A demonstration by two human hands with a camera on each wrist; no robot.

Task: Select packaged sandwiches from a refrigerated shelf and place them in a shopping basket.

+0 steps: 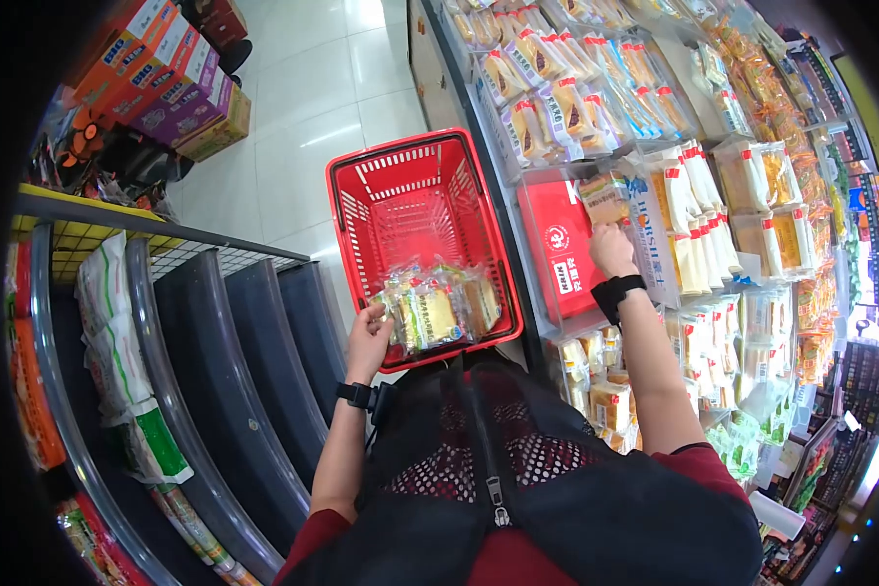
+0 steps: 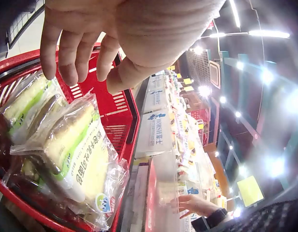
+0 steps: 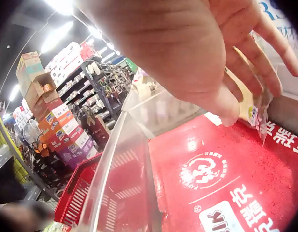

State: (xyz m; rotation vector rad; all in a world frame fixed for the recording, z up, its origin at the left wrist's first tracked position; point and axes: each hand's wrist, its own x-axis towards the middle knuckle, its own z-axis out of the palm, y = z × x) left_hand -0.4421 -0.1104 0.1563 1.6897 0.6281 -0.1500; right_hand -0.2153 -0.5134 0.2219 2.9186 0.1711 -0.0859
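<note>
My left hand is at the left side of a red shopping basket. Its loosely bent fingers hang over clear-wrapped bread packs lying at the basket's near end. One bread pack shows a green stripe and printed characters, with nothing between hand and pack in the left wrist view. My right hand reaches into a clear shelf bin, fingers spread at a single wrapped bread pack. In the right wrist view the fingers partly hide this pack, which stands over a red printed sheet.
Rows of wrapped breads fill the shelf to the right and beyond the bin. A dark slatted rack stands at the left with bagged goods. Stacked cartons are on the tiled floor farther off.
</note>
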